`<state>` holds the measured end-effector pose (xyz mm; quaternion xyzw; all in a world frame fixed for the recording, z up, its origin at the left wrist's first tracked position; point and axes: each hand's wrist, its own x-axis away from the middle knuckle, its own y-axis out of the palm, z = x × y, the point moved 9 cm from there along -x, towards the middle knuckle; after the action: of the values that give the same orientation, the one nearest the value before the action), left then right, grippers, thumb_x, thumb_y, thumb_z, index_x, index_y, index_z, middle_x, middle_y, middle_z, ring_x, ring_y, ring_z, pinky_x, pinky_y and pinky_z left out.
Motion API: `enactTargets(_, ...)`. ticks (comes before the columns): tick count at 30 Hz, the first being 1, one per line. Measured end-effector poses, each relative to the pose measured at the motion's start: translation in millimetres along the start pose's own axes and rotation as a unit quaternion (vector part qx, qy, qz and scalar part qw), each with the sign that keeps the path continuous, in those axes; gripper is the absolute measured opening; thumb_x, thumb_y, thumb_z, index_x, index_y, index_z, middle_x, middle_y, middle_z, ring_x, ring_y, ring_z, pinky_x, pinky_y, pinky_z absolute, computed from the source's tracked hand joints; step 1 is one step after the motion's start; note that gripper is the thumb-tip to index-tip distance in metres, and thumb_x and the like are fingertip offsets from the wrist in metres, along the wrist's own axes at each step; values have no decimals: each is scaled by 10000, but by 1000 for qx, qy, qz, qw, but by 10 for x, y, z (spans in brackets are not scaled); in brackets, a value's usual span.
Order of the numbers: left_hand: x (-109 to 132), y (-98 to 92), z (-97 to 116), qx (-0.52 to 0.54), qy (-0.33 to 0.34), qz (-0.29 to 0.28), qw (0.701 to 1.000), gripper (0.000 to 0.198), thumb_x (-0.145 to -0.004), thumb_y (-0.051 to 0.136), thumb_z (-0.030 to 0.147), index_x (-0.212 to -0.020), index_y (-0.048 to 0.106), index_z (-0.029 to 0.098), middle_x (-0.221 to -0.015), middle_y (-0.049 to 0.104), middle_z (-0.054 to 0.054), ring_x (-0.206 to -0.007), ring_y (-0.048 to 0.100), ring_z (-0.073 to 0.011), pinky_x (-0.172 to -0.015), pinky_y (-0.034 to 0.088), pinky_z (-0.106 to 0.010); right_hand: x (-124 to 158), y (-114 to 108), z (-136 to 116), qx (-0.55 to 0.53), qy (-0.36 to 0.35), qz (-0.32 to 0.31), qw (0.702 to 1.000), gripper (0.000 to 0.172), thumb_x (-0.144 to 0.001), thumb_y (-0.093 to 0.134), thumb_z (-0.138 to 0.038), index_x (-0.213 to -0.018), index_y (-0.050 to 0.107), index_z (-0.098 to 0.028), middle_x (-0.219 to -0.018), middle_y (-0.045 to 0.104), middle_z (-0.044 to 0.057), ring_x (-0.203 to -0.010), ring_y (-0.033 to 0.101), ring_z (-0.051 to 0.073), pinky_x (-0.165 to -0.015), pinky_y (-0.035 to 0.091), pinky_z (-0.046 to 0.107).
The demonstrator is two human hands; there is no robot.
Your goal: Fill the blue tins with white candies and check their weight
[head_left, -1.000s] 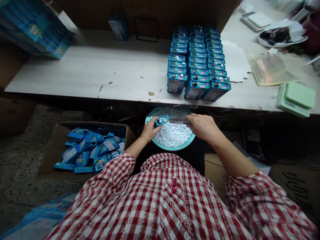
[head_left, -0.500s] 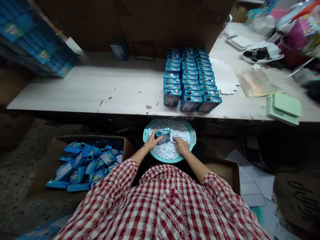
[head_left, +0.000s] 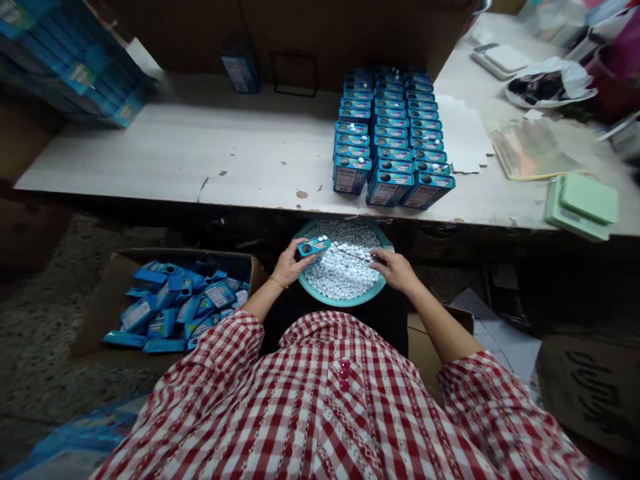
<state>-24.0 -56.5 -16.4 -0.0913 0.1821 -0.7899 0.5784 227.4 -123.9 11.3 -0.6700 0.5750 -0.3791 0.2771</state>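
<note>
My left hand (head_left: pixel 287 265) grips a small blue carton (head_left: pixel 314 247) with a dark round hole in its top and a few white pellets lying on it. It is held tilted over the left side of a turquoise basin (head_left: pixel 345 302). Small white candy-like pellets (head_left: pixel 340 279) fill the basin, heaped a little near the middle. At the basin's right side is my right hand (head_left: pixel 397 269), fingers pointing left and thumb apart from them, with nothing visible between. The fingertips are just over the pellets; whether they touch them is unclear.
Rows of upright blue cartons (head_left: pixel 390 150) stand on the white table (head_left: pixel 175 157). A cardboard box (head_left: pixel 97 307) of jumbled blue cartons sits at my left. Right on the table are a green scale (head_left: pixel 583 205), plastic sheets (head_left: pixel 533 150) and a white bag (head_left: pixel 550 83). Stacked blue packs (head_left: pixel 75 73) rise far left.
My right hand has moved out of the pellets to the right side of the basin, its fingers spreading. My left hand has shifted the carton slightly left and tilted it. The camera view has shifted.
</note>
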Motion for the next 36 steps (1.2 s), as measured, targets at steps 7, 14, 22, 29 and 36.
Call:
enactTargets(7,-61,380,107,-60,23,-50,997,416,-732,628,350,-1109,537,199,-1018,633,-43,-899,604,-187,-825,455,-296,7,-340,-757,208,-49,-65,975,300,-852,508,-316,-1126,620,-269,-1117,654,48,-948,621,220,-747,457,298)
enactTargets(14,-45,469,157,-72,41,-71,994,413,-745,613,315,-1129,538,184,-1106,619,-85,-1010,590,-220,-890,443,-336,-64,-221,-1268,338,-65,-129,930,283,-883,369,-186,-938,646,-170,-946,648,142,-817,634,234,-654,416,301)
enactTargets(22,-39,166,-177,7,-25,0,1000,434,-737,613,414,-1094,516,189,-1000,601,-38,-919,576,-175,-870,442,-312,65,-317,-440,324,-7,-122,938,245,-874,461,-297,-1079,582,-240,-1045,641,90,-844,630,211,-648,414,275)
enactTargets(29,-51,417,-580,80,-107,-13,991,462,-742,572,468,-1098,459,195,-978,572,-35,-908,560,-154,-872,446,-310,-54,762,113,183,52,-108,976,264,-897,419,-220,-1127,549,-221,-1105,638,77,-957,609,190,-750,437,264)
enactTargets(36,-30,309,-367,95,-75,-15,992,453,-769,557,456,-1135,464,206,-1036,579,-44,-932,569,-160,-882,452,-318,-171,924,133,83,48,-82,992,326,-891,439,-277,-1202,521,-222,-1143,637,31,-1003,596,171,-804,447,245)
